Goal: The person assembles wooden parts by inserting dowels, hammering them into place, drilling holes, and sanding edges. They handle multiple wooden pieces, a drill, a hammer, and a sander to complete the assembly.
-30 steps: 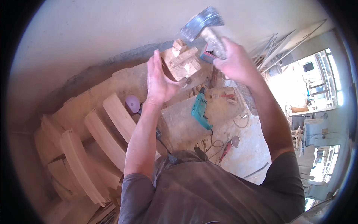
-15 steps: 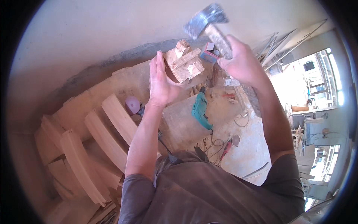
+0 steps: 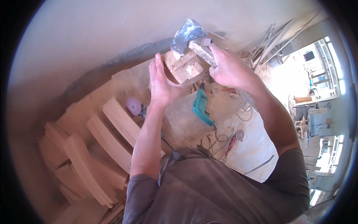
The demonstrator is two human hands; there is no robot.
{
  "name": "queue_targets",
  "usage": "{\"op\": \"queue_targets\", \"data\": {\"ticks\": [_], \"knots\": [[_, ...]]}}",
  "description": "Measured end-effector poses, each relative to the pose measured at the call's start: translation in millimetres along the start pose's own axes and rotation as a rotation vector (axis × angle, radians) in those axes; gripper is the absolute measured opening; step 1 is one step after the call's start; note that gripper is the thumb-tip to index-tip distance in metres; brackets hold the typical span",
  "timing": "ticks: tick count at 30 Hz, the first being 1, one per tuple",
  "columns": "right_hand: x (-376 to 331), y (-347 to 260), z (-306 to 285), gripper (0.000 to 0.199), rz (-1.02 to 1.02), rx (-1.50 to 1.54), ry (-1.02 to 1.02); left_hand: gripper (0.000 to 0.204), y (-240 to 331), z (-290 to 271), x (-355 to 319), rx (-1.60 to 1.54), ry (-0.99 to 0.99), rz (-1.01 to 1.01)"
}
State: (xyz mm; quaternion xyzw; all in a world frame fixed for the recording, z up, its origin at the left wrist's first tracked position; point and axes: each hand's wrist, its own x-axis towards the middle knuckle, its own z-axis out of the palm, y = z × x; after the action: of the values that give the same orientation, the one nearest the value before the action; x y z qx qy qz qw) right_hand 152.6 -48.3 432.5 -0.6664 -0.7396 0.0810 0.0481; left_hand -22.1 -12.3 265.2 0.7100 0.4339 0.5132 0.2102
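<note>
My right hand [image 3: 229, 69] is closed round the short wooden handle of a hatchet [image 3: 188, 35]. The hatchet's steel head, slightly blurred, is at the upper edge of a pale, rough-cut wooden block [image 3: 182, 69] and hides part of it. Along the block's left side lie the upright fingers of my left hand [image 3: 162, 84], with the thumb stretched under its near edge, gripping it. Split, notched wood shows on the block's face. A thin pale sliver [image 3: 217, 35] shows against the wall beyond the hatchet.
A teal power drill [image 3: 202, 106] lies nearer me on the dusty work surface. To the left lean several curved wooden pieces [image 3: 110, 138], beside a pink disc [image 3: 133, 106]. A red corded tool [image 3: 231, 143] lies lower right. Long rods [image 3: 266, 43] lean at the far right.
My right hand has brought the hatchet down and left, from above the block onto its upper edge. My left hand stays at the block's side. A thin sliver now shows beyond the hatchet.
</note>
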Motion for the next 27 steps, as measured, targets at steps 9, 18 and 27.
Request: {"op": "queue_targets", "data": {"ticks": [9,18,27], "knots": [[-5.0,-0.1,-9.2,0.035,0.03,0.076,-0.039,0.121,-7.5,5.9,0.2,0.052,-0.002,0.065],[-18.2,57.2,23.0,0.03,0.053,0.298,0.039,0.123,-3.0,9.1,-8.3,0.115,-0.031,0.037],[-146.3,214.9,228.2,0.012,0.58,1.314,-0.066,0.125,16.9,14.7,-27.2,0.195,-0.049,-0.065]]}}
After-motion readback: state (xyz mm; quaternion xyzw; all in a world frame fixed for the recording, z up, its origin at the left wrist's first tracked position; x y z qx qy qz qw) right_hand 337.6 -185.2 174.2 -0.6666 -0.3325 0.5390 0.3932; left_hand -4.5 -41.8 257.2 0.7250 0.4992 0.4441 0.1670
